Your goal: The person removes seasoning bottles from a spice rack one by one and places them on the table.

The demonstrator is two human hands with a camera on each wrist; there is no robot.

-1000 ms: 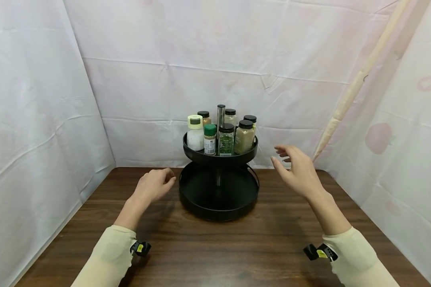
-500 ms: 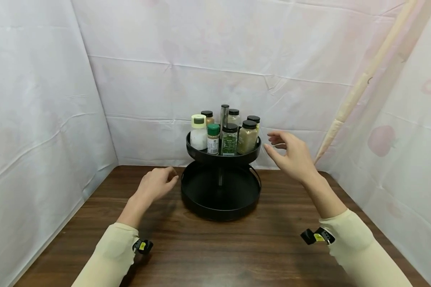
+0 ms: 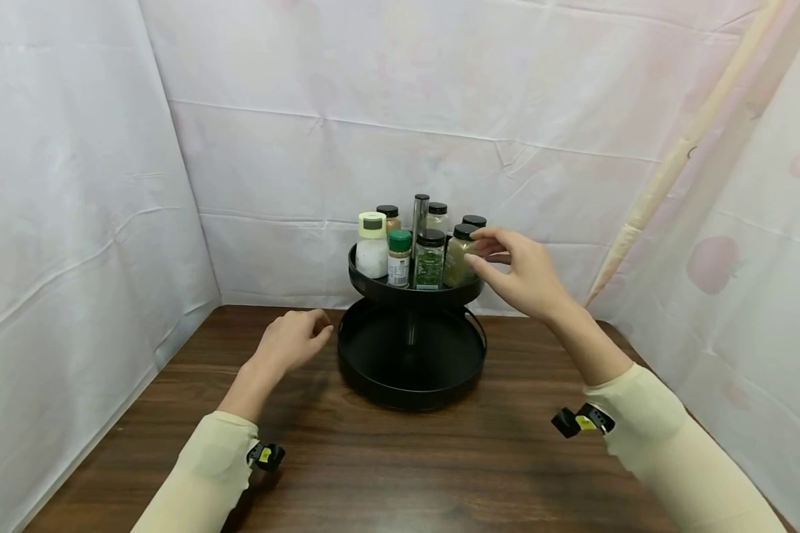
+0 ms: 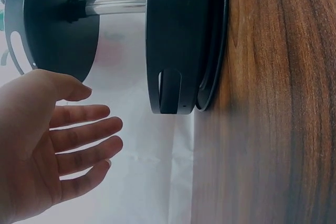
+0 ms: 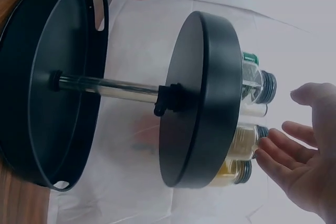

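Note:
In the head view, my right hand (image 3: 523, 274) is at the right of the upper tray, thumb and fingers spread around the black-capped jar of tan powder (image 3: 458, 268). The right wrist view shows the fingers loosely bent by the lid of a jar (image 5: 243, 142); whether they touch it, I cannot tell. Beside it on the tray (image 3: 413, 298) stand a jar of green flakes (image 3: 430, 268), a green-capped shaker (image 3: 398, 268) and a white bottle with a pale yellow cap (image 3: 372, 257). My left hand (image 3: 291, 340) hovers left of the rack with relaxed fingers, holding nothing.
Below, the round black lower tray (image 3: 410, 398) of the two-tier rack holds nothing. A metal post (image 3: 421, 215) rises through the upper tier, with several black-capped jars behind. The rack stands on a dark wood table (image 3: 400, 466) enclosed by white cloth (image 3: 273, 163).
My right hand has moved left and up, from beside the rack to the jar of tan powder. The left hand stays almost where it was. The view has shifted slightly.

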